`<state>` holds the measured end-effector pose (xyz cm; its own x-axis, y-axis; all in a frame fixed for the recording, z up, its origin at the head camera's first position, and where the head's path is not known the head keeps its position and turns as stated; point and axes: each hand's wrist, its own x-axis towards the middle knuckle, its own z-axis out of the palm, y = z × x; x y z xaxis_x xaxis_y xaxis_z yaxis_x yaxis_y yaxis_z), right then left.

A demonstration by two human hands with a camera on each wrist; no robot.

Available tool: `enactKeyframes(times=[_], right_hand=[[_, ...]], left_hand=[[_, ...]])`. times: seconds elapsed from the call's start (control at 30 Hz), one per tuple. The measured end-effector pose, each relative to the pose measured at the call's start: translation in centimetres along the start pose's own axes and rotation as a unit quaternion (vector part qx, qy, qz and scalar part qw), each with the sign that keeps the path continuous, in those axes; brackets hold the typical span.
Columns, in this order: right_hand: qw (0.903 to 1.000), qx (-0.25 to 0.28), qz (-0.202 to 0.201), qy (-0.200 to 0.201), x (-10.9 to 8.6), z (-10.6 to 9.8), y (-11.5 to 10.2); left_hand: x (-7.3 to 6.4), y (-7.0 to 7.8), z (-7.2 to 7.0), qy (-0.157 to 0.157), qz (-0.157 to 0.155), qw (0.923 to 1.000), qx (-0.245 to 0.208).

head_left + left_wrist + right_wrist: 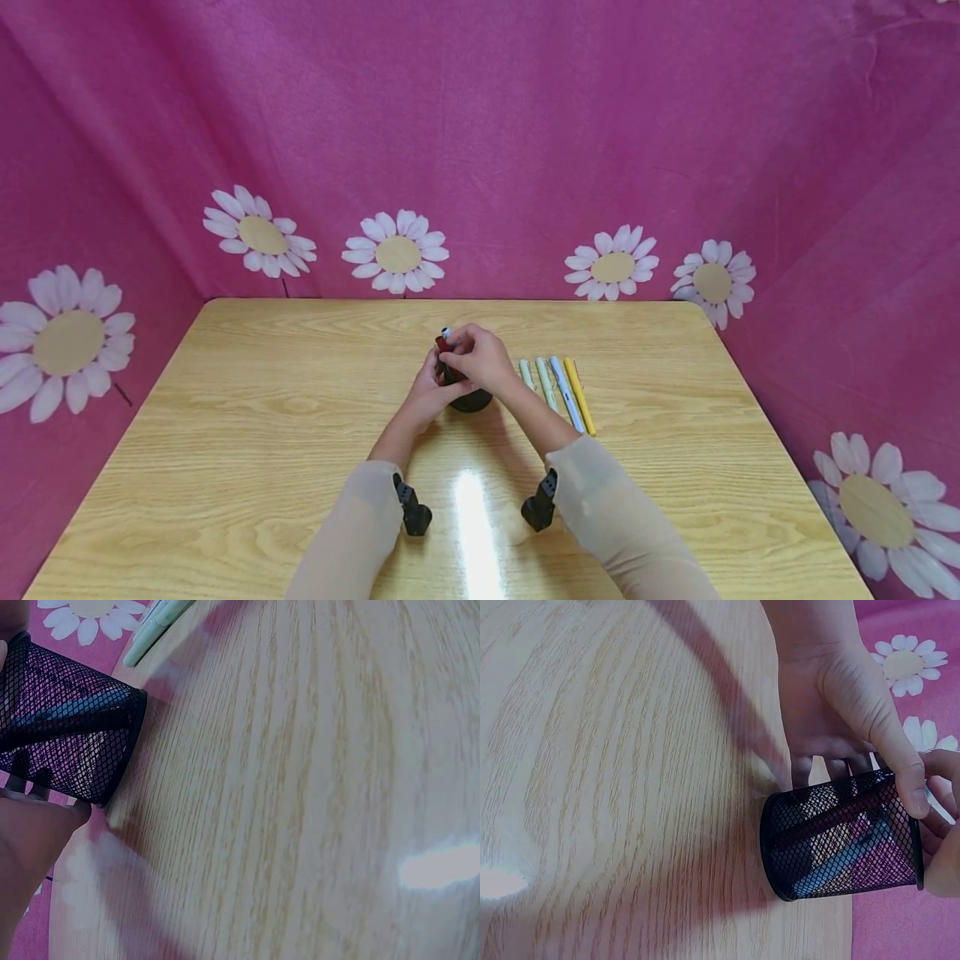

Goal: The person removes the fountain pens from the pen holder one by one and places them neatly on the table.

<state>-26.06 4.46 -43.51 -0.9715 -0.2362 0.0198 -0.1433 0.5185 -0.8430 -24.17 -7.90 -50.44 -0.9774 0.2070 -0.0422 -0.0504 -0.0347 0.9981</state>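
A black mesh pen holder [832,836] stands on the wooden table, its round base [471,402] showing below the hands in the head view. My left hand [431,396] grips its side, thumb across the front near the rim and fingers behind. Through the mesh show a blue pen [840,862] and a dark red one. Both pen tops rise over the rim: the dark red pen [441,342] and the blue pen's pale end [446,332]. Above the rim, my right hand [480,358] pinches at the dark red pen with thumb and fingertips; its fingers partly hide the opening.
Right of the holder, two pale green pens [545,379], a light blue pen [566,394] and a yellow pen [581,397] lie side by side on the table [300,400]. A pink curtain [495,150] with white flowers hangs behind and along both sides.
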Motion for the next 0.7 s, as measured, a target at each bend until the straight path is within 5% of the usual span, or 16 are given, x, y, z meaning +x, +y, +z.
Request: enactKeyframes(times=[0.7], right_hand=[[0.9988,-0.037,0.013,-0.028,-0.06,-0.03,-0.14]], left_hand=[[-0.22,0.35,0.11,0.000,-0.006,1.0000,0.004]])
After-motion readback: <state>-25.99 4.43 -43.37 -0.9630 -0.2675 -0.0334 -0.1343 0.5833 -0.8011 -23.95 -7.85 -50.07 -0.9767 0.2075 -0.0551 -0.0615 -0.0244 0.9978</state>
